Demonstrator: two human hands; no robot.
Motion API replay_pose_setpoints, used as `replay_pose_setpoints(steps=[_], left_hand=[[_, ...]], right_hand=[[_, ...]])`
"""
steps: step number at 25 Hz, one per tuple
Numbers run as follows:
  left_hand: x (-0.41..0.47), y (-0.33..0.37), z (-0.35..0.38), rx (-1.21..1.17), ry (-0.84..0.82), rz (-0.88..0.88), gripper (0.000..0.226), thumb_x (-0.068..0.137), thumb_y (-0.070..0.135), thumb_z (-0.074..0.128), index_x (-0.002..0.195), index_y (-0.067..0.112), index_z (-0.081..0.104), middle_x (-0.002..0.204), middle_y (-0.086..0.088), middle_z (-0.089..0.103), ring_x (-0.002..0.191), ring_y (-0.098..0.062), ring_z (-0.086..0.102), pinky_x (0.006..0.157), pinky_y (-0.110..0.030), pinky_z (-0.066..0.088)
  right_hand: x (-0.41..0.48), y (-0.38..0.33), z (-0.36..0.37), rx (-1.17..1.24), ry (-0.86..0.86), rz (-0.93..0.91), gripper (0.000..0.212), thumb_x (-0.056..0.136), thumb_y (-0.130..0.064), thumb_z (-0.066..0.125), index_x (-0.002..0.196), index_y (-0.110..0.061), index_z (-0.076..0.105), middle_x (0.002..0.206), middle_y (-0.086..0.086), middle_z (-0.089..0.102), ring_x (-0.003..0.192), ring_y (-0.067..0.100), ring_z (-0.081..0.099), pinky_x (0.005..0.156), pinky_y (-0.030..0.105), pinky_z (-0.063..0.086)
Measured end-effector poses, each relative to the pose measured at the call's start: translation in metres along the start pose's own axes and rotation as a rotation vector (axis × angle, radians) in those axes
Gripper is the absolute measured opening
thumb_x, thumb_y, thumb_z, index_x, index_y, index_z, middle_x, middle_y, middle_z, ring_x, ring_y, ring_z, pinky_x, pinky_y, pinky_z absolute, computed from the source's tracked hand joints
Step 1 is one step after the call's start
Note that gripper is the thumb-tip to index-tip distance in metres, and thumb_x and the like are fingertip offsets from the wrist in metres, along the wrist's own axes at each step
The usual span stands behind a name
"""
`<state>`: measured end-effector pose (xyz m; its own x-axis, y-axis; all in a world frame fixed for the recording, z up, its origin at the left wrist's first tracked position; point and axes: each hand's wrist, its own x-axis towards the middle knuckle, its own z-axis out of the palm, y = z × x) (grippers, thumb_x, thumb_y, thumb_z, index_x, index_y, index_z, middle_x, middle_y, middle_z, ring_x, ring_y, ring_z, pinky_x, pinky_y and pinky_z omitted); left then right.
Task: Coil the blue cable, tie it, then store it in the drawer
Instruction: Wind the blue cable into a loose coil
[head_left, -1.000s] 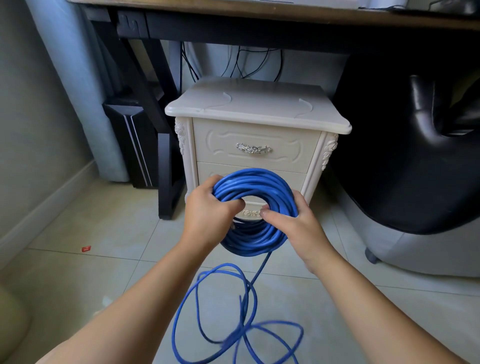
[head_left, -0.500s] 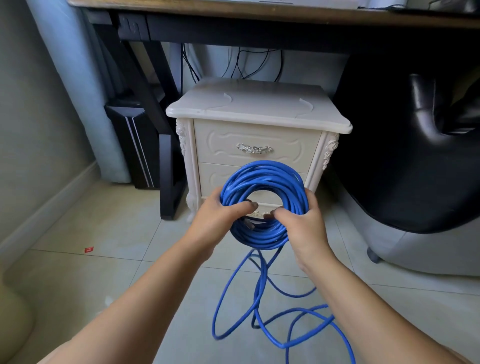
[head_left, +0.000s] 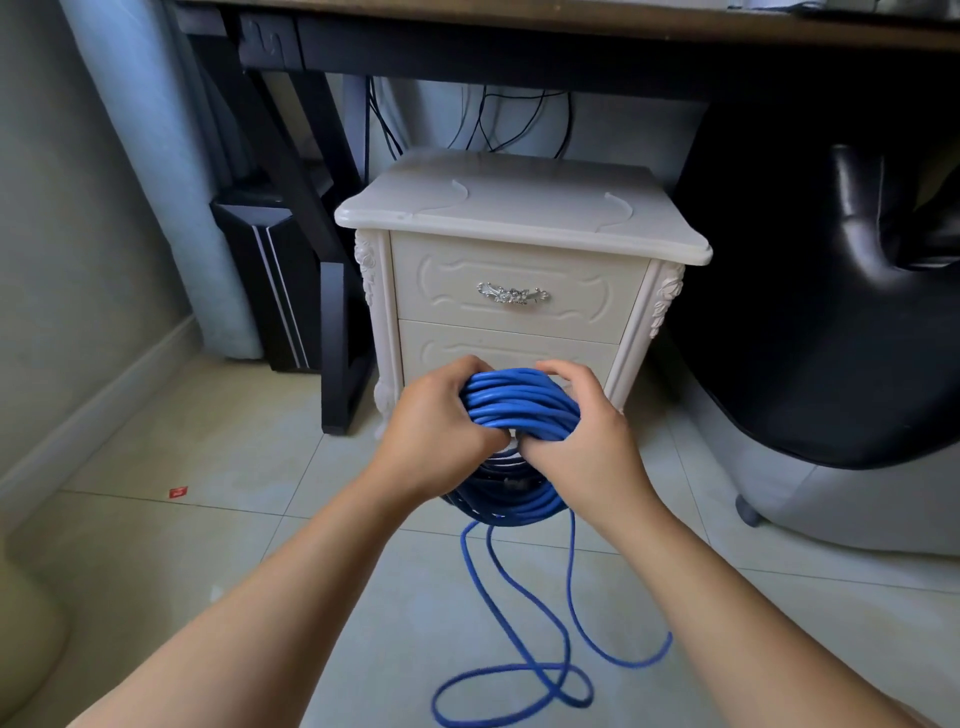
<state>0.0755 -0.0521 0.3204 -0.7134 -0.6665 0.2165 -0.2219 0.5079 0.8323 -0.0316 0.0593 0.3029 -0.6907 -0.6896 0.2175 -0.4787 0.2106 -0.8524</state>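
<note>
Blue cable (head_left: 521, 406) held as a coil in front of the white nightstand (head_left: 519, 218), level with its lower drawer (head_left: 467, 345). The left hand (head_left: 436, 431) and right hand (head_left: 584, 439) curl their fingers round the bundled turns from opposite sides, apparently to stop the loops springing apart. A loose tail (head_left: 545, 649) lies on the floor (head_left: 208, 545) before the nightstand, so coiling looks unfinished. The upper drawer (head_left: 452, 280) and the lower one are closed.

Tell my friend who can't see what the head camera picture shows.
A person's left hand and right hand grip a thick coil of blue cable in front of a cream bedside cabinet with its top drawer closed. The rest trails in loops on the pale tiled floor.
</note>
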Motion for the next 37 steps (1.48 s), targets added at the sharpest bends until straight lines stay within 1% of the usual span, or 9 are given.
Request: replay_pose_setpoints(steps=[7, 11, 15, 19, 23, 27, 30, 33, 37], left_hand=[[0.006, -0.001, 0.002, -0.521, 0.163, -0.259, 0.029, 0.07, -0.007, 0.067, 0.093, 0.011, 0.066, 0.073, -0.004, 0.06, 0.065, -0.017, 0.053, 0.062, -0.03, 0.044], [0.0, 0.006, 0.013, -0.893, 0.207, -0.397, 0.017, 0.078, -0.003, 0.06, 0.089, 0.011, 0.059, 0.069, -0.004, 0.053, 0.066, -0.019, 0.05, 0.064, -0.031, 0.042], [0.004, 0.005, 0.012, -0.834, 0.03, -0.369, 0.025, 0.072, 0.009, 0.067, 0.096, 0.01, 0.059, 0.076, -0.008, 0.055, 0.075, -0.022, 0.054, 0.071, -0.038, 0.047], [0.005, -0.007, 0.007, -0.614, -0.217, -0.358, 0.045, 0.081, 0.024, 0.078, 0.119, 0.013, 0.056, 0.1, -0.007, 0.071, 0.09, -0.016, 0.071, 0.081, -0.031, 0.058], [-0.003, -0.017, 0.016, -0.33, -0.435, -0.321, 0.07, 0.067, 0.03, 0.088, 0.127, 0.03, 0.052, 0.109, 0.005, 0.071, 0.104, -0.007, 0.066, 0.093, -0.029, 0.051], [-0.017, -0.015, 0.037, -0.029, -0.614, -0.332, 0.051, 0.072, 0.029, 0.083, 0.117, 0.024, 0.06, 0.103, 0.002, 0.071, 0.095, -0.014, 0.067, 0.09, -0.033, 0.056], [-0.021, -0.017, 0.048, -0.096, -0.534, -0.256, 0.023, 0.08, 0.025, 0.078, 0.099, 0.019, 0.066, 0.09, -0.004, 0.074, 0.082, -0.015, 0.07, 0.088, -0.037, 0.056], [-0.018, -0.013, 0.048, -0.31, -0.39, -0.221, 0.01, 0.092, 0.016, 0.064, 0.1, 0.014, 0.069, 0.068, -0.004, 0.066, 0.066, -0.019, 0.071, 0.072, -0.034, 0.057], [-0.013, -0.007, 0.043, -0.629, -0.409, -0.342, 0.017, 0.095, 0.012, 0.06, 0.106, 0.014, 0.073, 0.083, -0.004, 0.071, 0.074, -0.021, 0.071, 0.079, -0.04, 0.059]], right_hand=[[0.004, 0.003, -0.003, 0.461, -0.021, 0.222, 0.043, 0.076, -0.009, 0.078, 0.112, -0.025, 0.061, 0.091, -0.005, 0.07, 0.086, 0.013, 0.068, 0.087, 0.038, 0.056], [0.003, 0.006, 0.006, 0.665, 0.058, 0.29, 0.045, 0.061, -0.015, 0.078, 0.101, -0.015, 0.059, 0.089, 0.012, 0.067, 0.099, 0.039, 0.067, 0.095, 0.059, 0.05], [0.005, 0.012, 0.005, 0.715, 0.151, 0.343, 0.03, 0.064, -0.008, 0.071, 0.09, -0.016, 0.058, 0.084, 0.012, 0.059, 0.092, 0.046, 0.063, 0.092, 0.066, 0.047], [0.01, 0.015, -0.003, 0.703, 0.205, 0.328, 0.028, 0.068, 0.001, 0.067, 0.081, -0.023, 0.061, 0.076, 0.006, 0.057, 0.079, 0.03, 0.058, 0.088, 0.055, 0.051], [0.016, 0.013, -0.011, 0.778, 0.293, 0.314, 0.029, 0.065, 0.003, 0.065, 0.084, -0.019, 0.059, 0.079, 0.012, 0.055, 0.079, 0.032, 0.06, 0.081, 0.05, 0.053], [0.022, 0.008, -0.016, 1.05, 0.272, 0.404, 0.024, 0.081, 0.01, 0.053, 0.096, -0.009, 0.052, 0.073, 0.012, 0.055, 0.067, 0.026, 0.065, 0.067, 0.038, 0.055], [0.023, 0.005, -0.02, 1.157, 0.225, 0.438, 0.015, 0.085, 0.006, 0.049, 0.085, -0.009, 0.051, 0.067, 0.008, 0.051, 0.066, 0.023, 0.062, 0.063, 0.035, 0.054], [0.023, 0.004, -0.028, 1.221, 0.234, 0.489, 0.024, 0.084, 0.003, 0.047, 0.065, -0.012, 0.046, 0.064, 0.004, 0.048, 0.066, 0.022, 0.057, 0.068, 0.034, 0.049], [0.021, 0.002, -0.033, 1.191, 0.235, 0.476, 0.025, 0.083, 0.002, 0.048, 0.063, -0.012, 0.046, 0.065, 0.006, 0.049, 0.066, 0.023, 0.056, 0.071, 0.037, 0.048]])
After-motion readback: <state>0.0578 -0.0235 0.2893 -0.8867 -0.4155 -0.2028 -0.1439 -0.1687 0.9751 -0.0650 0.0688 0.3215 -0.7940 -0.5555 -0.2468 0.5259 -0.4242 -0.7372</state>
